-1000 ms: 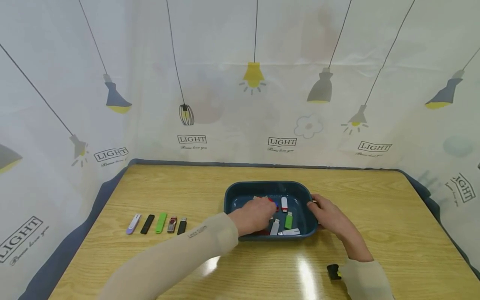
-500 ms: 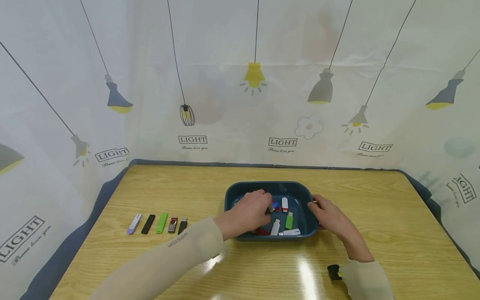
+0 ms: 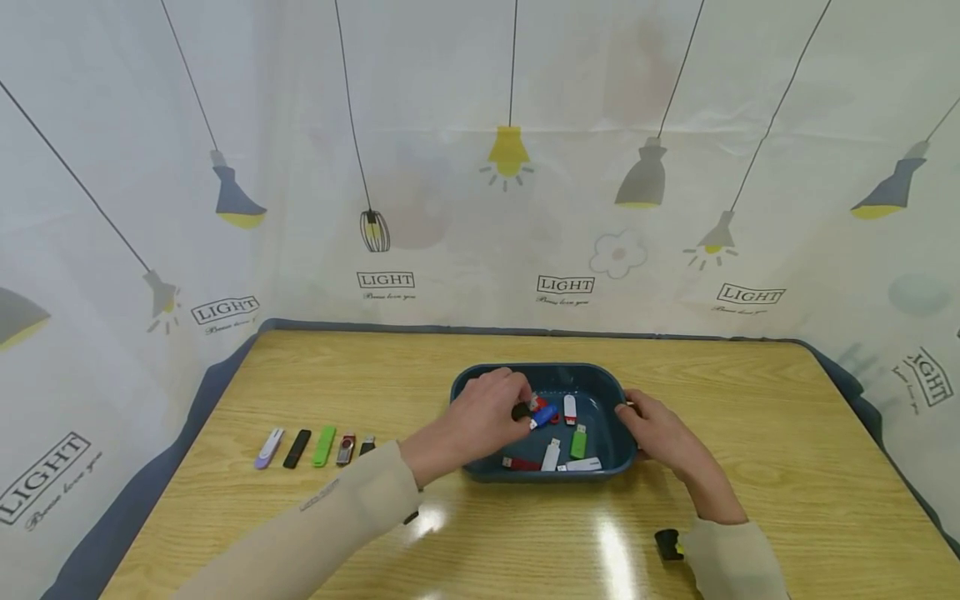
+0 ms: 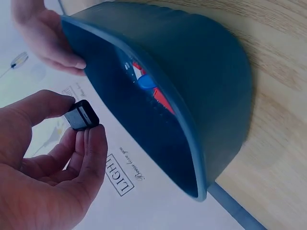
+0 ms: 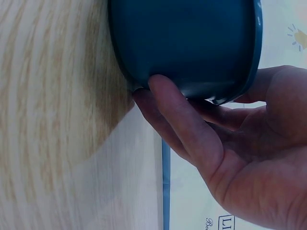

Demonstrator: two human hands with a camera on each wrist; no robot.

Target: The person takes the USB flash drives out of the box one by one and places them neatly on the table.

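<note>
My left hand (image 3: pixel 480 421), over the left part of a dark teal plastic tub (image 3: pixel 615 454), pinches a black USB stick (image 4: pixel 82 116) between thumb and fingers. My right hand (image 3: pixel 663 429) holds the tub's right end, thumb at the rim and fingers along the outer wall (image 5: pixel 192 43). Inside the tub lie several USB sticks: a blue one (image 3: pixel 543 417), a white-and-red one (image 3: pixel 570 408), a green one (image 3: pixel 578 442), a grey one (image 3: pixel 551 454), a white one (image 3: pixel 582 464) and a dark red one (image 3: pixel 522 463). The left hand hides the tub's left part.
On the wooden table (image 3: pixel 787 467), a row of USB sticks to the left includes a white-and-purple one (image 3: pixel 267 448), a black one (image 3: pixel 297 448), a green one (image 3: pixel 324 446) and a red-and-silver one (image 3: pixel 346 450). A black-and-yellow object (image 3: pixel 667 544) lies by the right sleeve.
My left hand has lifted and moved left within the tub, now with the black USB stick showing in its fingers. The blue and dark red sticks are uncovered. My right hand stays in place.
</note>
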